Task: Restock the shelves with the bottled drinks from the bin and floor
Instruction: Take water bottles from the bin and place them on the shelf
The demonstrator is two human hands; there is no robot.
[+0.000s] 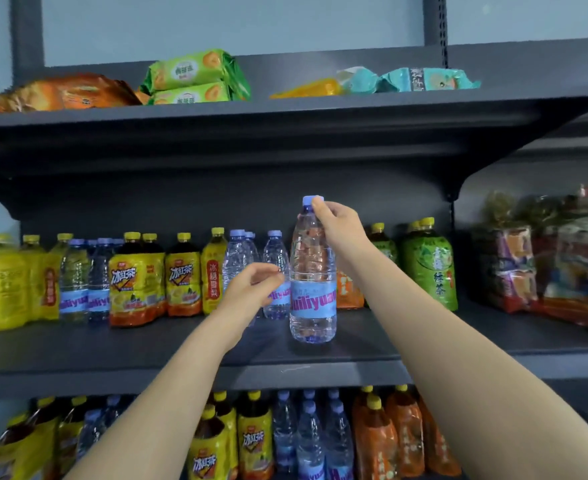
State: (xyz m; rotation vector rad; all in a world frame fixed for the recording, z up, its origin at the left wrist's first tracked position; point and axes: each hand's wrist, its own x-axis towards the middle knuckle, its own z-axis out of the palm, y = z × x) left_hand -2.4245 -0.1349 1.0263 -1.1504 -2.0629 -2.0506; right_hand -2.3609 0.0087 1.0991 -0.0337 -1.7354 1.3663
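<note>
Head camera. Water bottle (312, 289) stands upright on the middle shelf (112, 351), near the front edge and forward of the stocked row. Right hand (337, 225) grips the bottle at cap and neck, with one digit on the blue cap. Left hand (251, 294) is just left of the bottle at label height, fingers loosely curled, holding nothing; contact with the bottle cannot be told. Behind-left of the bottle: more water bottles (275, 258), then iced tea bottles (136, 278). Right of it: green tea bottles (431, 265). Above it: snack packets (192, 76).
</note>
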